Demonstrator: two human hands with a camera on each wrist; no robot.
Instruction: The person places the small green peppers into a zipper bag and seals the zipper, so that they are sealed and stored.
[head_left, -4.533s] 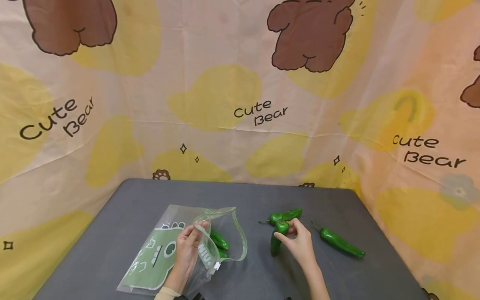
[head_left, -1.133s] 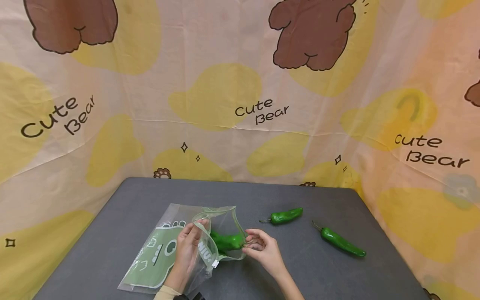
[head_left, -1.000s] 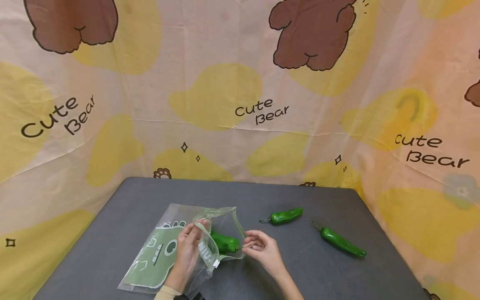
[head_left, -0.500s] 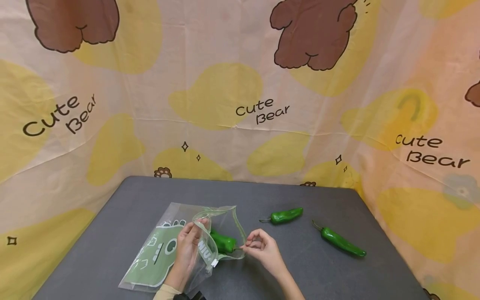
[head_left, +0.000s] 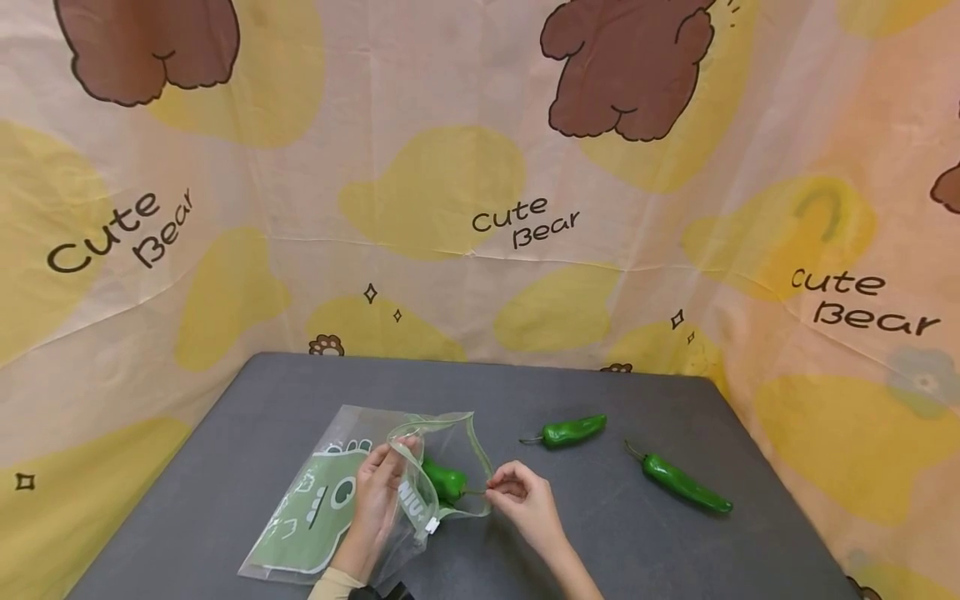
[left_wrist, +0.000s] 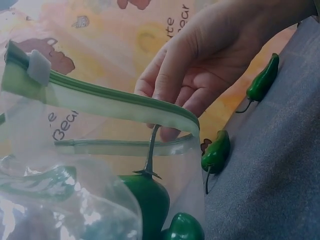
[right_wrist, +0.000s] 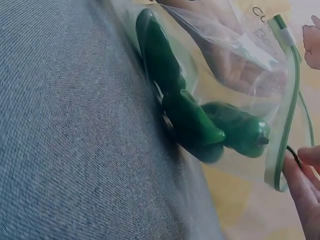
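A clear zip bag (head_left: 307, 510) with a green cartoon print lies on the table, its mouth spread toward the right. My left hand (head_left: 375, 493) pinches the near rim of that mouth. At the opening, the thumb and fingertips of my right hand (head_left: 527, 505) pinch the stem of a green pepper (head_left: 446, 482), whose body is inside the bag. The left wrist view shows this stem (left_wrist: 150, 152) rising to the fingers behind the green zip strip. More green peppers (right_wrist: 157, 47) lie deeper in the bag, seen through the film in the right wrist view.
Two loose green peppers lie right of the bag: one farther back (head_left: 574, 432), one to the right (head_left: 686, 485). A white zip slider (head_left: 432, 526) sits at the mouth's near corner. The grey table (head_left: 660, 567) ends at a printed cloth backdrop (head_left: 420, 208).
My right hand has carried the pepper from the table leftward into the bag's mouth. Over the last second the pepper has sunk deeper, leaving my fingers on its stem. My left hand stays put.
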